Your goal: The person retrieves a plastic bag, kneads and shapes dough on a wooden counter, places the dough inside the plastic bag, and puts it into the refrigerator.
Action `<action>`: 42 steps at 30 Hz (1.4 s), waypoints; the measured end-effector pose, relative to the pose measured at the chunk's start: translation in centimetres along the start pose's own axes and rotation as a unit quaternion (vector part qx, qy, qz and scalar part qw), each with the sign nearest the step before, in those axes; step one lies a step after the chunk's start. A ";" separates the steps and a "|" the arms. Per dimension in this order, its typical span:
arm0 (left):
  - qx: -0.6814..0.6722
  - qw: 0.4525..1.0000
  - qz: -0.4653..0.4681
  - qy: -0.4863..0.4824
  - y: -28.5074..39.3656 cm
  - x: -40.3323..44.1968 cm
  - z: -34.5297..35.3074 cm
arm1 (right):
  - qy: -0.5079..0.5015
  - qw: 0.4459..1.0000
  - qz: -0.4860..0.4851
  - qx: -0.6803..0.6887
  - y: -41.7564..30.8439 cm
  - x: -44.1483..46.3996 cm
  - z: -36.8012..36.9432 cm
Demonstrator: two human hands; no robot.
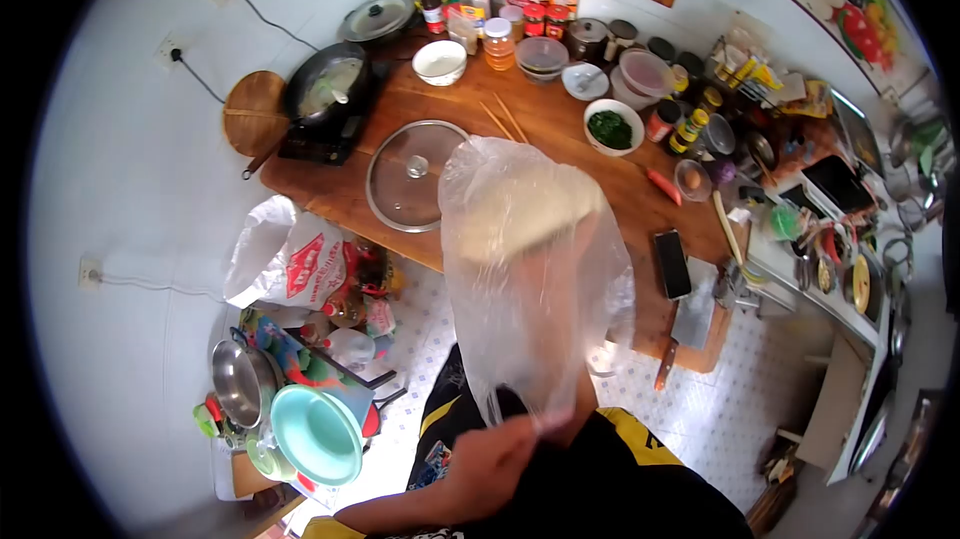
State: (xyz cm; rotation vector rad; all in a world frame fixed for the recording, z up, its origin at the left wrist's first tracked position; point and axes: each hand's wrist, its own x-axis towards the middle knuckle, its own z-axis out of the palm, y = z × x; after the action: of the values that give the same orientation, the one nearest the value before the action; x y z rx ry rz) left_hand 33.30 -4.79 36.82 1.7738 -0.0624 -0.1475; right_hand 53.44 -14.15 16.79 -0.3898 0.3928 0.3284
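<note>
A large clear plastic bag (480, 329) is held up in front of my body, over the near edge of the wooden table. Inside its upper part lies a pale mass (525, 209), like dough or noodles; blur and the film hide its exact kind. My left hand (492, 464) is closed on the gathered lower edge of the bag, near my waist. My right forearm runs upward and shows through the film, with my right hand (560, 284) near the underside of the pale mass. Its fingers are hidden, so their grip cannot be made out.
On the wooden table (400, 104) are a glass lid (410, 184), chopsticks (503, 119), a bowl of chopped greens (613, 128), a phone (672, 264) and a cleaver (690, 314). A wok (325, 89) sits on the cooktop at left. Basins (318, 436) stand low at left.
</note>
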 end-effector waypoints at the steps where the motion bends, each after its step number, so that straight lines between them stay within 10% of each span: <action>1: -0.037 0.996 -0.080 0.033 -0.1 0.5 -0.2 | 0.013 1.000 -0.003 0.010 0.0 1.1 -1.0; 5: -0.330 0.899 -0.269 0.105 -3.0 6.7 -2.2 | 0.103 0.994 -0.010 0.047 0.9 6.3 -5.6; 11: -0.487 0.819 -0.291 0.084 -10.8 17.3 -5.9 | 0.258 0.964 -0.005 0.062 2.5 10.3 -9.9; 14: -0.582 0.739 -0.320 0.115 -13.3 20.8 -10.3 | 0.367 0.915 -0.086 -0.145 1.7 4.7 -8.7; 16: -0.595 0.719 -0.347 0.094 -13.6 22.4 -10.9 | 0.231 0.587 -0.266 -0.729 -1.0 -1.6 -3.2; 19: -0.593 0.722 -0.354 0.052 -12.8 23.9 -11.4 | 0.187 0.488 -0.243 -0.818 -2.4 -2.9 3.7; 20: -0.545 0.755 -0.358 0.070 -12.0 24.5 -11.7 | 0.194 0.487 -0.241 -0.817 -3.4 -3.1 5.7; 22: -0.494 0.783 -0.368 0.091 -10.6 25.0 -12.4 | 0.206 0.745 0.115 -0.624 -5.1 -3.7 8.9; 24: -0.446 0.817 -0.358 0.077 -9.7 25.2 -13.0 | 0.223 0.383 -0.241 -0.864 -4.9 -3.6 11.8; 26: -0.416 0.836 -0.353 0.068 -10.0 24.7 -12.9 | 0.212 0.122 -0.376 -0.894 -6.3 -1.4 11.2; 28: -0.384 0.853 -0.348 0.059 -9.9 23.1 -13.4 | 0.203 0.233 -0.314 -0.898 -7.8 -0.2 4.6; 29: -0.271 0.903 -0.315 0.105 -9.8 22.2 -14.0 | 0.264 0.446 -0.207 -0.830 -8.4 -1.2 5.7; 31: -0.153 0.936 -0.271 0.165 -9.7 21.7 -13.3 | 0.285 0.526 -0.109 -0.794 -10.0 -2.6 9.4; 33: -0.446 0.777 -0.441 -0.052 -10.6 20.8 -10.9 | 0.194 0.668 -0.091 -0.713 -8.6 -3.3 11.5; 35: -0.609 0.616 -0.472 -0.166 -12.0 22.9 -5.7 | -0.008 0.664 -0.165 -0.729 -6.1 -3.1 10.6; 37: -0.579 0.659 -0.473 -0.081 -14.8 23.7 -1.8 | -0.090 0.499 -0.286 -0.813 -4.5 -3.3 9.5; 39: -0.563 0.741 -0.366 -0.025 -15.8 24.4 -1.2 | -0.040 0.491 -0.306 -0.814 -6.7 -4.9 9.5; 41: -0.570 0.708 -0.416 0.027 -13.4 24.4 -0.8 | 0.008 0.491 -0.319 -0.811 -7.9 -5.4 7.9; 42: -0.523 0.757 -0.391 0.026 -13.0 23.8 -0.1 | 0.005 0.561 -0.196 -0.804 -7.5 -5.0 5.5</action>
State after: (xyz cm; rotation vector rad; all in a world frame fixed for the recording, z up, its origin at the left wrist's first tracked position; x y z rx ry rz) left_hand 56.34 -4.93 22.56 0.5666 0.6980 -0.6057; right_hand 53.62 -19.47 25.89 -2.2903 -0.1377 0.1498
